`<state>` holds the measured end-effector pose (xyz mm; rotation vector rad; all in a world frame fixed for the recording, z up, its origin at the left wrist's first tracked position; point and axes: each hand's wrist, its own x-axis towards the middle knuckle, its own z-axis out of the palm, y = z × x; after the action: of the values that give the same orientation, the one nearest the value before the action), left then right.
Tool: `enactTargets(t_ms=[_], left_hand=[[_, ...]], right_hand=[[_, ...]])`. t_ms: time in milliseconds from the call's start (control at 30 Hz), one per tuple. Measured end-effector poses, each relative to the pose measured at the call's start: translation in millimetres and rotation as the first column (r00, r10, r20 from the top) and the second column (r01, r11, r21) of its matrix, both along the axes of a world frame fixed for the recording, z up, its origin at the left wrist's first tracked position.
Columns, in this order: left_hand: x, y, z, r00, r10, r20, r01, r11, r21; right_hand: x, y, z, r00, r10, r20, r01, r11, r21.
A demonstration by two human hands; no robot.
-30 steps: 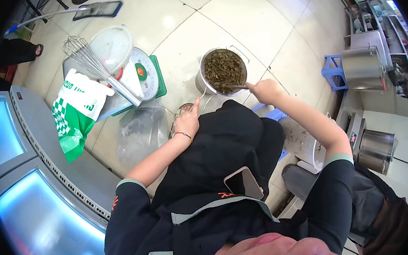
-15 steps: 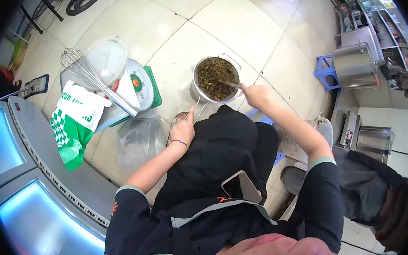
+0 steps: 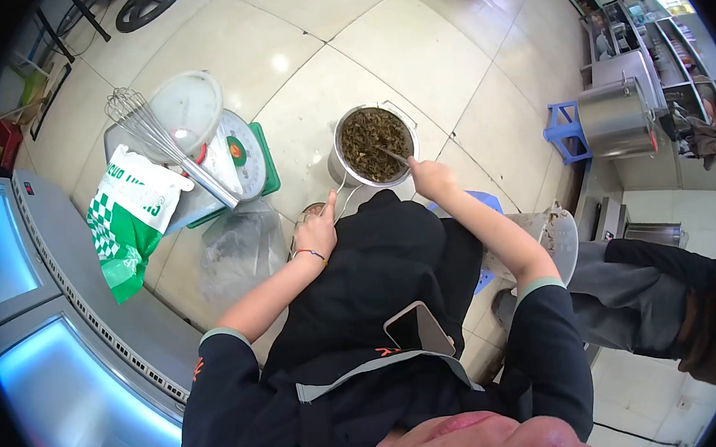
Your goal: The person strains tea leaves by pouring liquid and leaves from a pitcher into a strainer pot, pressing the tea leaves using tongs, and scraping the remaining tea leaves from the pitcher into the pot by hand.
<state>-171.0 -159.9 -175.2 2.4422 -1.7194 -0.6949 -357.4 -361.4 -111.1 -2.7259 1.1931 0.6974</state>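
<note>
A metal pot stands on the floor in front of me, filled with wet, dark brown-green leaves that look like tea leaves. My right hand is closed around a thin stick-like utensil; its far end is sunk in the leaves, so its tip is hidden. On the near left side of the pot, my left hand grips a looped wire handle, index finger stretched along it. A round metal object is partly hidden beside that hand.
To the left are a dial scale, a whisk, a translucent lid, a green-and-white bag and a clear plastic bag. A phone rests on my lap. At right are a person's legs, a white bucket and a blue stool.
My right hand and the utensil have shifted slightly left and toward me within the leaves. The left hand keeps its grip. The other person's legs at right have moved.
</note>
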Motion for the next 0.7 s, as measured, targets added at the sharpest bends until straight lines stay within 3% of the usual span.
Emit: enactTargets(t_ms=[233,367,400,467,500,633,700], left_hand=[[2.3,-1.3,-3.4,1.000,-0.002,-0.014,0.002,1.000,-0.025],[0.7,-1.1,4.6,1.000,0.003,-0.031,-0.001,0.998,0.061],[1.3,-1.8,6.3,0.999,0.002,-0.043,0.003,0.995,0.101],[0.5,-0.9,1.8,0.999,0.000,-0.035,0.001,1.000,0.021],[0.3,-1.1,0.1,1.000,0.000,-0.031,-0.001,1.000,-0.020],[-1.5,-0.1,8.0,1.000,-0.013,0.006,0.012,0.998,0.063],[0.1,-4.8,13.4,1.000,-0.014,0.003,0.014,0.990,0.139]], right_hand=[[-1.0,-0.8,21.5,0.997,0.060,-0.044,-0.058,0.998,0.034],[13.6,-22.9,37.3,0.993,0.029,0.116,-0.010,0.987,-0.162],[16.2,-27.7,31.1,0.993,0.050,0.104,-0.031,0.985,-0.172],[21.4,-39.9,10.7,0.993,0.090,0.080,-0.072,0.976,-0.204],[24.5,-42.9,-2.6,0.998,0.055,0.017,-0.053,0.990,-0.129],[23.7,-8.5,-29.4,0.993,0.007,0.121,0.005,0.995,-0.097],[16.4,6.2,-32.5,0.996,-0.008,0.092,0.014,0.998,-0.065]])
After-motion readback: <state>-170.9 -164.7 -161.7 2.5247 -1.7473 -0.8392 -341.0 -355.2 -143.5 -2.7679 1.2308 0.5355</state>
